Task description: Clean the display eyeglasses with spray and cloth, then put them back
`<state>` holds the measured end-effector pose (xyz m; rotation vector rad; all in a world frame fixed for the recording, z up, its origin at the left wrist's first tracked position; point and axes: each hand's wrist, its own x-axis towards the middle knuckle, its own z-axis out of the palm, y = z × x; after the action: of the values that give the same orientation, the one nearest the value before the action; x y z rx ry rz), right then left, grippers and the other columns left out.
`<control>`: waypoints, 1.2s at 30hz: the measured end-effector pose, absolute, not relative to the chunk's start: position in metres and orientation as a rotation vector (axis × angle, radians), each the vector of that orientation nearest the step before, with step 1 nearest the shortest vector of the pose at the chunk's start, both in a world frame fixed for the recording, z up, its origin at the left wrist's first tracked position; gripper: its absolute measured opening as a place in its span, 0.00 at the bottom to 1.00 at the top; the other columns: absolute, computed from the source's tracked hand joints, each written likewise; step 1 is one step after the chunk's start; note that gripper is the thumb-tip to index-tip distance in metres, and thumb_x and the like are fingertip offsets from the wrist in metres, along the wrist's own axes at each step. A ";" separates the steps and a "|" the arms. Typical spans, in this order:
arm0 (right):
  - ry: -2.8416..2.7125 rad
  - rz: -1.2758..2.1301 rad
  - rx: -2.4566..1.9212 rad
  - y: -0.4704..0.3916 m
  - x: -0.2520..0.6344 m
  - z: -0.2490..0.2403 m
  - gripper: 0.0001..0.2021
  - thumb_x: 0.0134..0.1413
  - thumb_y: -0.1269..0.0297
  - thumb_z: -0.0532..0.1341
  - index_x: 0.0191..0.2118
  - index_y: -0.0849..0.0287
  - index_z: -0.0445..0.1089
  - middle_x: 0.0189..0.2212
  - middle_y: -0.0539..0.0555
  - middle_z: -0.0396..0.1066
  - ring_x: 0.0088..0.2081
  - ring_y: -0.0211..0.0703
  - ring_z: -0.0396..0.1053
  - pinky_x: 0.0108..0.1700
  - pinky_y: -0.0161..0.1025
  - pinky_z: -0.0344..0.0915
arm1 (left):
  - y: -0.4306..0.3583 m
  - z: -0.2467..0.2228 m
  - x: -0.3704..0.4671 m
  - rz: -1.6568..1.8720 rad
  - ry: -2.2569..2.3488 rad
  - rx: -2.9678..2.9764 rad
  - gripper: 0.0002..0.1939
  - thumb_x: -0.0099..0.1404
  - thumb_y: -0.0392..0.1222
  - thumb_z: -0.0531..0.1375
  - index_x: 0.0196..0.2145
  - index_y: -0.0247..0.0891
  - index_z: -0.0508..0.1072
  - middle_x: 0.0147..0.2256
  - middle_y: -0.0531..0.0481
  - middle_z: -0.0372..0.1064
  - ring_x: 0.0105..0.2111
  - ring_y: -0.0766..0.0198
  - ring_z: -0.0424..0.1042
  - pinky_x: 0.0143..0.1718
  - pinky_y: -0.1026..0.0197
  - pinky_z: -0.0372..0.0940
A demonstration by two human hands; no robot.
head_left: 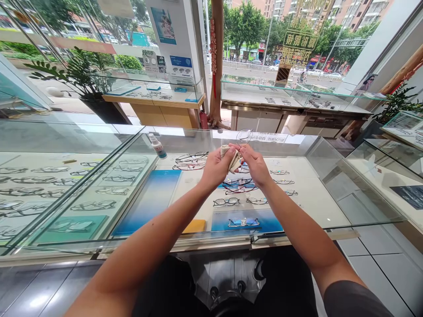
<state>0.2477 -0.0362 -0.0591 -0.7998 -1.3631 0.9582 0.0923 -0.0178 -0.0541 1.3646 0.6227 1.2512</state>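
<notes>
Above the glass counter, my left hand (216, 167) is closed on a pale beige cloth (228, 152), which is bunched between its thumb and fingers. Close beside it, my right hand (254, 165) grips a pair of thin-rimmed eyeglasses (244, 136). One round lens stands up above the fingers; the rest of the frame is hidden by the hands and cloth. The two hands nearly touch, and the cloth lies against the lower part of the glasses.
A spray bottle (157, 146) stands on the glass counter top (194, 136) to the left. Under the glass lie several eyeglasses (226, 201), a blue panel (148, 198) and a yellow case (194, 226). Farther back are more display cases (261, 94) and a potted plant (95, 94).
</notes>
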 end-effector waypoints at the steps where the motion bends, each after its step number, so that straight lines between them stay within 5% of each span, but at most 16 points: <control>1: -1.328 0.987 -0.811 -0.036 0.248 -0.059 0.18 0.67 0.43 0.66 0.44 0.48 0.88 0.52 0.56 0.75 0.53 0.48 0.70 0.51 0.44 0.71 | -0.016 -0.054 0.091 1.225 0.622 1.377 0.31 0.64 0.72 0.71 0.41 0.37 0.80 0.27 0.51 0.74 0.26 0.63 0.72 0.26 0.61 0.66; 6: -1.174 1.116 -0.831 -0.033 0.250 -0.060 0.18 0.61 0.45 0.69 0.47 0.50 0.87 0.53 0.54 0.78 0.49 0.47 0.72 0.45 0.42 0.72 | -0.010 -0.052 0.083 1.112 0.575 1.500 0.32 0.65 0.72 0.70 0.38 0.36 0.79 0.32 0.47 0.77 0.30 0.61 0.74 0.33 0.59 0.67; 14: -1.118 1.204 -0.858 -0.032 0.248 -0.062 0.23 0.59 0.41 0.69 0.52 0.47 0.86 0.44 0.53 0.81 0.37 0.42 0.69 0.33 0.39 0.63 | -0.013 -0.050 0.079 1.021 0.571 1.580 0.25 0.66 0.60 0.74 0.48 0.36 0.78 0.38 0.47 0.78 0.37 0.60 0.75 0.39 0.60 0.68; 19: -1.139 1.263 -0.784 -0.034 0.241 -0.065 0.24 0.60 0.37 0.69 0.55 0.44 0.85 0.48 0.52 0.81 0.41 0.44 0.71 0.37 0.41 0.69 | -0.017 -0.050 0.087 1.145 0.614 1.500 0.25 0.64 0.58 0.75 0.48 0.37 0.78 0.35 0.51 0.74 0.33 0.64 0.71 0.35 0.61 0.71; 25: -1.233 1.216 -0.777 -0.038 0.238 -0.064 0.21 0.65 0.38 0.66 0.53 0.43 0.86 0.56 0.50 0.81 0.48 0.46 0.72 0.43 0.41 0.70 | -0.018 -0.049 0.088 1.297 0.690 1.469 0.27 0.67 0.67 0.70 0.41 0.37 0.81 0.27 0.53 0.68 0.25 0.67 0.64 0.21 0.64 0.62; 30: -1.187 1.136 -0.863 -0.037 0.239 -0.064 0.20 0.62 0.41 0.67 0.47 0.48 0.87 0.49 0.53 0.82 0.44 0.46 0.71 0.41 0.42 0.67 | -0.009 -0.050 0.081 1.138 0.627 1.510 0.34 0.65 0.74 0.69 0.43 0.36 0.83 0.27 0.50 0.74 0.26 0.63 0.71 0.26 0.61 0.68; 36: -1.106 1.159 -0.848 -0.035 0.243 -0.062 0.20 0.59 0.44 0.70 0.48 0.51 0.88 0.48 0.53 0.82 0.45 0.46 0.73 0.42 0.41 0.68 | -0.001 -0.049 0.068 0.919 0.586 1.634 0.30 0.68 0.70 0.69 0.38 0.36 0.78 0.29 0.47 0.74 0.25 0.65 0.66 0.25 0.62 0.58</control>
<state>0.2426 -0.0346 -0.0619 -0.8485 -1.1057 1.1588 0.0682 -0.0012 -0.0487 1.6336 0.5861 0.9188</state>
